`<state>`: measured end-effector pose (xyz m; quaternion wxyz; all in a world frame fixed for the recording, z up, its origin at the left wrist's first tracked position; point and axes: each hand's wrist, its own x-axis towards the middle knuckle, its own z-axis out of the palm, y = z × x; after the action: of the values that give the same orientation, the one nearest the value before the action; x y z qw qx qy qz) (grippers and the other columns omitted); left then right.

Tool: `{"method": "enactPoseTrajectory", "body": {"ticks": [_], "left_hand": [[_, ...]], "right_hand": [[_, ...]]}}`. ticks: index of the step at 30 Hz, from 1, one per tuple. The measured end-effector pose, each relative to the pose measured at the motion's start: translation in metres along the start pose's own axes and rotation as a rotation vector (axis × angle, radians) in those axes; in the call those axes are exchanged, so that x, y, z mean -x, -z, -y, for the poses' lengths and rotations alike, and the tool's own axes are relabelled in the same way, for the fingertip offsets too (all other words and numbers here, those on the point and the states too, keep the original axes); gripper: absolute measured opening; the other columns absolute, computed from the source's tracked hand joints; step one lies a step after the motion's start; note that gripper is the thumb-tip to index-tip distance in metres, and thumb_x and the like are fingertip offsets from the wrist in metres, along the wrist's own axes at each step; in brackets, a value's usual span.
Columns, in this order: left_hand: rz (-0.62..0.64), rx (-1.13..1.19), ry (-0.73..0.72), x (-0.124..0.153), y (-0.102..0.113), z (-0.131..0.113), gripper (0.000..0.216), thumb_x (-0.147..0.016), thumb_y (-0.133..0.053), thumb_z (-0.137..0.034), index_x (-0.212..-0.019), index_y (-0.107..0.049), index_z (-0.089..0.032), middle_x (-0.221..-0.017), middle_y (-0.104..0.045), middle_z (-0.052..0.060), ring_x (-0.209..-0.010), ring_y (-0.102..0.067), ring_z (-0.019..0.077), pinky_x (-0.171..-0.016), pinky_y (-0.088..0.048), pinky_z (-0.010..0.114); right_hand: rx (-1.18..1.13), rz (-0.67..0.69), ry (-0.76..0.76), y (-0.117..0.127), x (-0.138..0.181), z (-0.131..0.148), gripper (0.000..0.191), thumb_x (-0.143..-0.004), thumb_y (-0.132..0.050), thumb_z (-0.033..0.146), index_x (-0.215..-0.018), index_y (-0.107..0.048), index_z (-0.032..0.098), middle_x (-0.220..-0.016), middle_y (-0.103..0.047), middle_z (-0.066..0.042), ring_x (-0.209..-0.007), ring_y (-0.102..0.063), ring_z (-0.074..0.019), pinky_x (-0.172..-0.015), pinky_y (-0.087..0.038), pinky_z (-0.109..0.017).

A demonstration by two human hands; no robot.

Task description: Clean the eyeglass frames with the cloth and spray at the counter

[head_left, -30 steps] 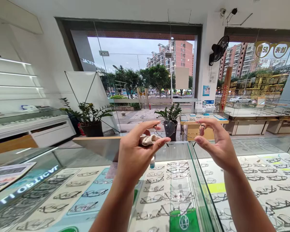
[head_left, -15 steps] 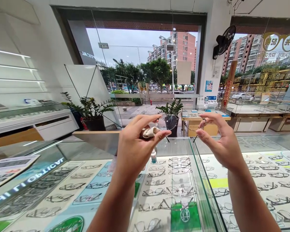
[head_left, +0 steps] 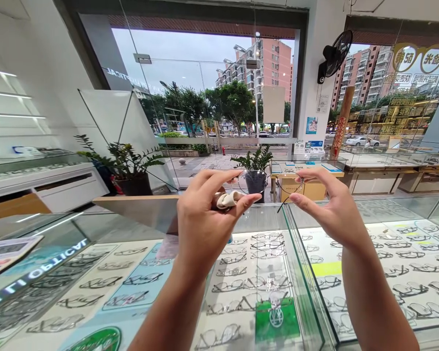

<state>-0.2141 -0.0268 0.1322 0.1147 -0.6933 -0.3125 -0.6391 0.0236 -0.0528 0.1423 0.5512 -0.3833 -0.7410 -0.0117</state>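
I hold a thin-rimmed pair of glasses (head_left: 267,181) up in front of me, above a glass display counter (head_left: 270,219). My left hand (head_left: 205,222) pinches one lens rim between thumb and fingers, with a small beige cleaning cloth (head_left: 227,199) tucked in the same grip. My right hand (head_left: 331,207) pinches the other end of the frame near the hinge; one temple arm hangs down below it. Both hands are closed on the frame.
Under the counter glass lie rows of several spectacle frames (head_left: 256,282) on lit trays, with a green card (head_left: 276,317). A small bottle (head_left: 229,239) stands behind my left hand. Potted plants (head_left: 129,168), more counters (head_left: 380,170) and a wall fan (head_left: 332,53) stand by the shop windows.
My head has shifted a little, so the scene slid left and down. Both hands keep the glasses and cloth in the same grip, barely moved.
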Motion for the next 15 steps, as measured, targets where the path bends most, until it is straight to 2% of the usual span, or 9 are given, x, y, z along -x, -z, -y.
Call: {"method": "enactPoseTrajectory", "body": {"ticks": [9, 15], "left_hand": [[-0.012, -0.006, -0.017, 0.0016, -0.0024, -0.0038, 0.040, -0.080, -0.085, -0.048, -0.111, -0.076, -0.024, -0.102, -0.069, 0.004, -0.073, -0.059, 0.0131, -0.066, -0.052, 0.027], [-0.017, -0.020, -0.017, 0.0015, -0.0021, -0.0049, 0.041, -0.081, -0.083, -0.051, -0.111, -0.076, -0.024, -0.102, -0.069, 0.004, -0.074, -0.059, 0.0140, -0.067, -0.053, 0.028]], "right_hand": [[0.004, 0.022, -0.032, 0.0020, 0.0011, -0.0028, 0.033, -0.090, -0.073, 0.049, -0.114, -0.067, 0.027, -0.116, -0.073, -0.006, -0.112, -0.067, -0.0275, -0.097, -0.055, -0.046], [-0.001, 0.020, -0.024, 0.0024, 0.0005, -0.0018, 0.031, -0.090, -0.073, 0.048, -0.112, -0.067, 0.027, -0.113, -0.073, -0.006, -0.112, -0.068, -0.0273, -0.096, -0.056, -0.045]]}}
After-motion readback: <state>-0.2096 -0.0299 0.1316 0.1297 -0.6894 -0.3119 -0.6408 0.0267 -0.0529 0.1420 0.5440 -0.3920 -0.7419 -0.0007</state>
